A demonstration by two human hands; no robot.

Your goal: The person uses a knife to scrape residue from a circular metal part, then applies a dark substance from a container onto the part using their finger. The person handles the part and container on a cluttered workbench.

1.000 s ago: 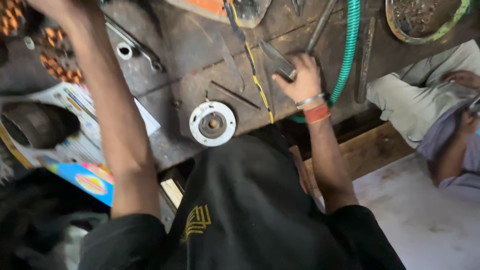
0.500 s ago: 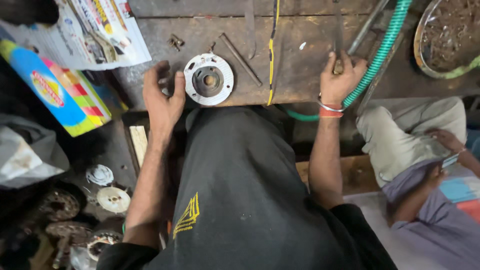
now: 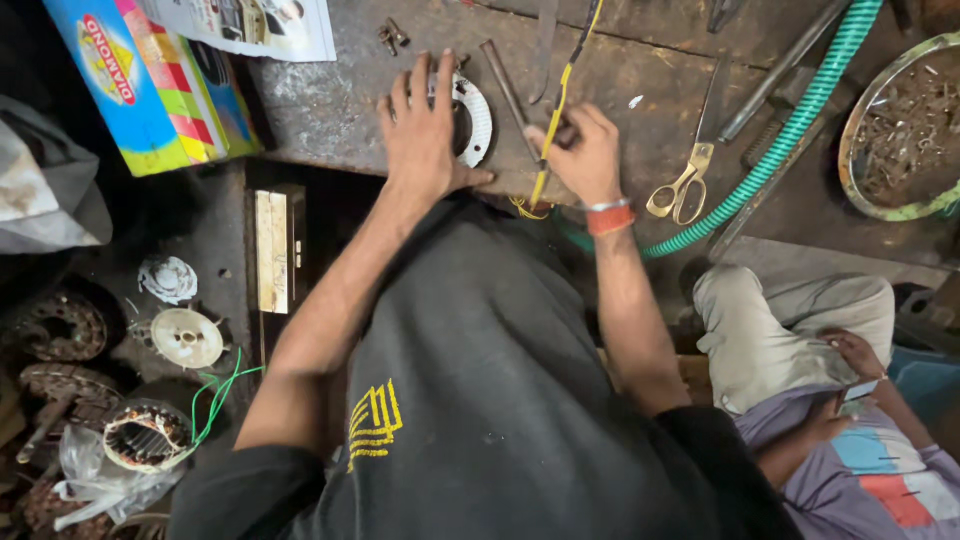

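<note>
I look down on a dark, scarred wooden table; a ribbed green hose crosses its right part diagonally; a round metal bowl of scrap sits at the far right edge; a bright cardboard box lies at the left. A white ring-shaped metal motor cover lies flat near the table's front edge; my left hand rests directly on top of it, grip spread, palm down, fingers splayed over its left half. A thin yellow wire runs with its long axis from the far edge toward me; my right hand is the nearer one, grip pinched on the wire just right of the cover. Brass-handled scissors lie right of that hand, apart from it; a dark metal rod lies between cover and wire.
</note>
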